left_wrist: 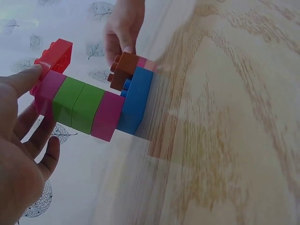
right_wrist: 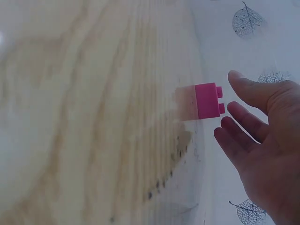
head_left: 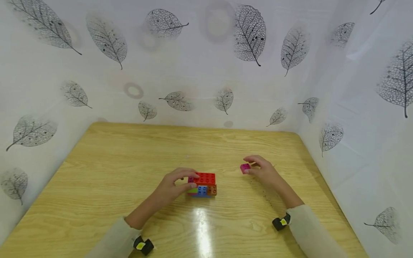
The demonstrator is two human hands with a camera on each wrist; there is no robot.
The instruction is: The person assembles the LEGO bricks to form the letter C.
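My left hand (head_left: 169, 184) holds the top of a toy brick stack, thumb on one side and fingers on the other. A long red brick (head_left: 206, 178) lies across its top. In the left wrist view, pink and green bricks (left_wrist: 83, 107) form a column on a blue brick (left_wrist: 137, 101), and a brown brick (left_wrist: 123, 71) sits at the base's far end. My right hand (head_left: 264, 171) is at a small pink brick (right_wrist: 206, 101) standing on the table, with thumb and fingers spread around its studded top and a gap showing in the right wrist view.
The wooden table (head_left: 129, 150) carries the bricks, its glossy top reflecting light near the front. A white leaf-printed sheet (head_left: 200, 71) rises along the back and sides. Dark specks (head_left: 267, 200) mark the table below my right hand.
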